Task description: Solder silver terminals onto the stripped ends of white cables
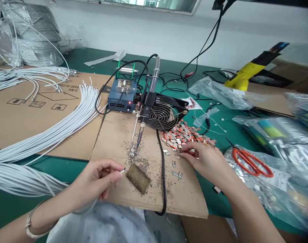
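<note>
1. From where I stand, the white cable has its stripped-looking end just beside the top corner of a brown sponge, on the near side of the work area.
2. The left hand has that cable pinched between thumb and forefinger, the other fingers curled under. A loose pinch could let the thin end twist or slip.
3. The right hand is at the near edge of a heap of small metal plugs, fingertips drawn nearly together. I can't tell whether they have hold of one. The plugs lie jumbled, so picking up two, or one the wrong way round, seems easy.
4. Beyond the sponge, a soldering iron points down in its mount, with metal crumbs scattered beneath. The blue box behind shows a red light, so I'd treat the tip as hot: a careless reach could burn a finger or melt the cable's coating.
5. A black cord crosses the cardboard between the hands and hangs over its front edge; a snagging sleeve or knee could tug it.
6. Farther out, a fan stands behind the iron, a bundle of white cables lies to the left, and orange scissors rest on plastic bags to the right.
</note>
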Demonstrator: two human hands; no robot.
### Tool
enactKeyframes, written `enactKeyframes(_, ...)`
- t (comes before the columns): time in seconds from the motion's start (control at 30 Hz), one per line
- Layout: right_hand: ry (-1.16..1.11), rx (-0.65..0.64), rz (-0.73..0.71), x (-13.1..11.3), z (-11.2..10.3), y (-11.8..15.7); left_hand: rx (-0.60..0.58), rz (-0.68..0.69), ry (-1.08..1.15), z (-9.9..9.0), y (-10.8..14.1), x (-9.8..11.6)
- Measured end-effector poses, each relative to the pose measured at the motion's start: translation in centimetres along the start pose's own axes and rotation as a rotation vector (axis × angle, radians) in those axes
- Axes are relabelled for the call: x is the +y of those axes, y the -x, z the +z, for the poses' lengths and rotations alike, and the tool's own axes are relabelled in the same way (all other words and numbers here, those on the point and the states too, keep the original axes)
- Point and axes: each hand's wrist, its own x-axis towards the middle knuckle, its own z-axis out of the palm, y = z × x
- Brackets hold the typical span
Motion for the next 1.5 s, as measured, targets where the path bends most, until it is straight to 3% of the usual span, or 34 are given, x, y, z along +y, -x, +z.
enactKeyframes(0.1,-0.066,0.082,0.02,-0.1,-0.2,0.7,-0.014,-0.007,-0.135,-0.5,-0.5,0.6)
enactKeyframes(0.23,-0.4,0.142,-0.216,-1.4,0.0,2.2,-0.037,0.042,-0.315,-1.2,-2.3,2.1)
enactKeyframes(0.33,-0.635,-0.011,-0.333,-3.8,0.4,3.4,-0.096,0.057,-0.394,-1.6,-4.2,3.2)
enactKeyframes(0.57,-0.956,-0.509,-0.037,-9.4,1.9,3.3,-0.243,-0.013,-0.321,-2.1,-7.0,4.0)
enactKeyframes(0.73,-1.195,-0.585,0.039,-10.0,3.4,2.7,-0.247,-0.024,-0.222,-2.3,-7.0,3.7)
enactKeyframes(1.5,-1.274,-0.621,0.097,-10.2,3.4,2.6,-0.222,-0.104,-0.229,-1.9,-6.6,4.5)
